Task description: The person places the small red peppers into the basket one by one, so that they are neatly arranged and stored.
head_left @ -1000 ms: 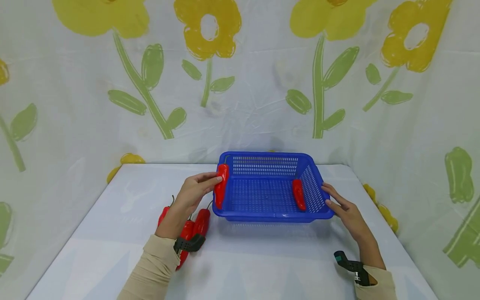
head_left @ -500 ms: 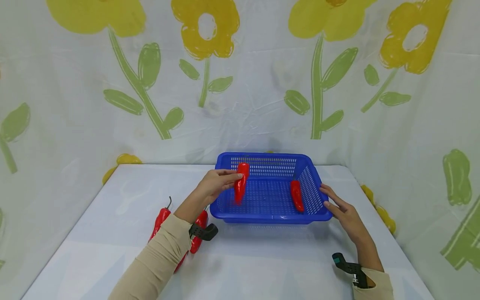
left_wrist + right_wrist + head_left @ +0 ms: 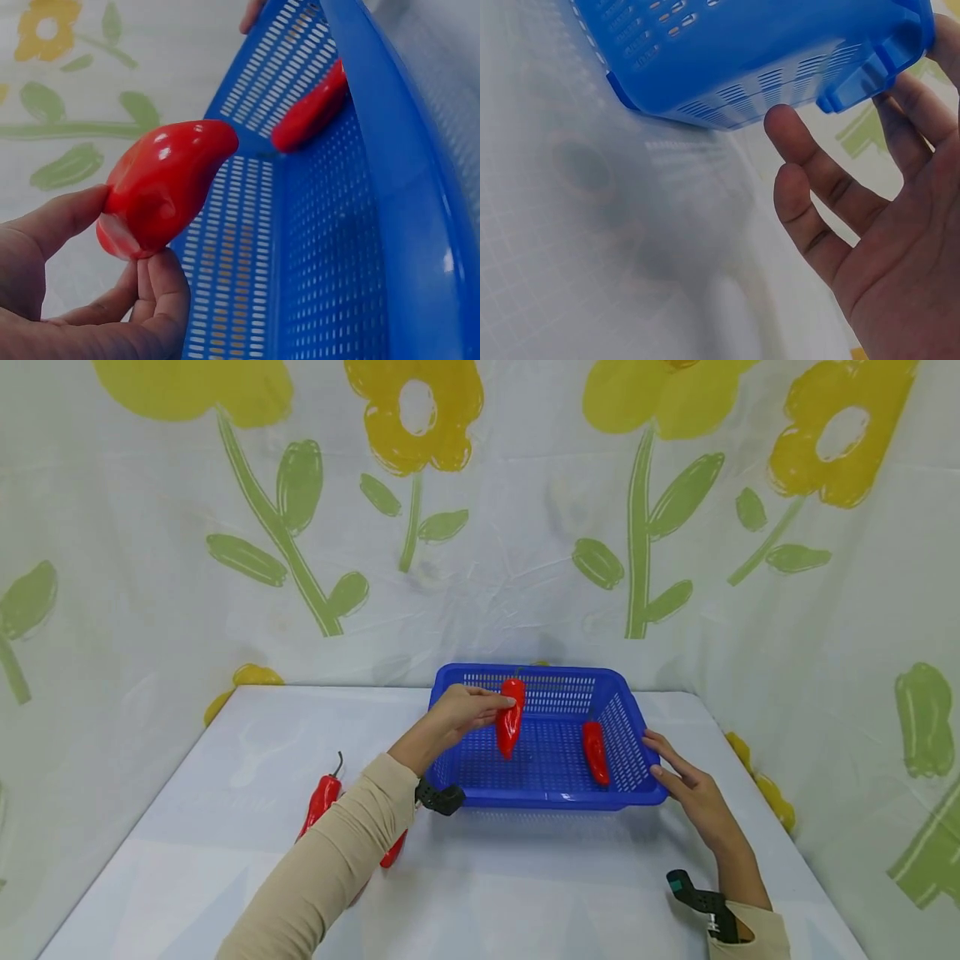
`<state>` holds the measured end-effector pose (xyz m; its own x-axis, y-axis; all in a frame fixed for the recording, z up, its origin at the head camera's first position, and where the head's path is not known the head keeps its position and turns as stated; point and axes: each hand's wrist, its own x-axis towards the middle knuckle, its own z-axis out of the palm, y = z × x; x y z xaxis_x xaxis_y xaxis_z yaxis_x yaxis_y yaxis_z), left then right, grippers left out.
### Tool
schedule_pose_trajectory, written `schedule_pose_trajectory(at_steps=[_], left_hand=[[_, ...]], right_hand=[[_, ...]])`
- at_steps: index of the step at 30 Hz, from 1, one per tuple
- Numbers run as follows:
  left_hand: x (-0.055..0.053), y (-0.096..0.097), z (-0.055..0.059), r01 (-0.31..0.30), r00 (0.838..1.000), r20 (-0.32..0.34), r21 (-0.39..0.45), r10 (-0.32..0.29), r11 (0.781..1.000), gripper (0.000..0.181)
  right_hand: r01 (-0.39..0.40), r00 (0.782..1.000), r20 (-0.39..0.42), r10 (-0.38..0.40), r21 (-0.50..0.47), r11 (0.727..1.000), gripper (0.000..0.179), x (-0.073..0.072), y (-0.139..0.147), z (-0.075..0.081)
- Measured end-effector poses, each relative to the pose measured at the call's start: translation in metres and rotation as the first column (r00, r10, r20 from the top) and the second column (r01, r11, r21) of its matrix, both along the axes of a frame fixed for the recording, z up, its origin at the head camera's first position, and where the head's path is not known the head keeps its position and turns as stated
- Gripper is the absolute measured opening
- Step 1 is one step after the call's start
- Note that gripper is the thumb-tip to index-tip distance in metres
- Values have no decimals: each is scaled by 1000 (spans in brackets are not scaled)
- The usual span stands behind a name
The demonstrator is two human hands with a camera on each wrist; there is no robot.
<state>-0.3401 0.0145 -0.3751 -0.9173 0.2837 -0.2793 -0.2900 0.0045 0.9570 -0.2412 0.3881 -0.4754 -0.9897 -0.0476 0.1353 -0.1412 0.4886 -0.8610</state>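
While we pinch the red pepper (image 3: 510,731) near its stem end between thumb and fingers of the left hand (image 3: 456,712), it hangs tip down over the inside of the blue basket (image 3: 555,797). Our right hand (image 3: 696,787) touches the basket's right rim, fingers loosely spread; whether it pinches the lip we cannot tell. We do well, in our judgement, to keep that side steady, lower the pepper close to the mesh floor before letting go, and stay clear of the other pepper (image 3: 596,756) by the right wall.
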Motion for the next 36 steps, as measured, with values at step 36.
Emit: schedule_pose_trajectory(at_steps=[36], left_hand=[[-20,93,-22,56,998,38,-262,-48,963,80]], right_hand=[[-16,1000,-8,16,-3,1000,50,1,2,-1]])
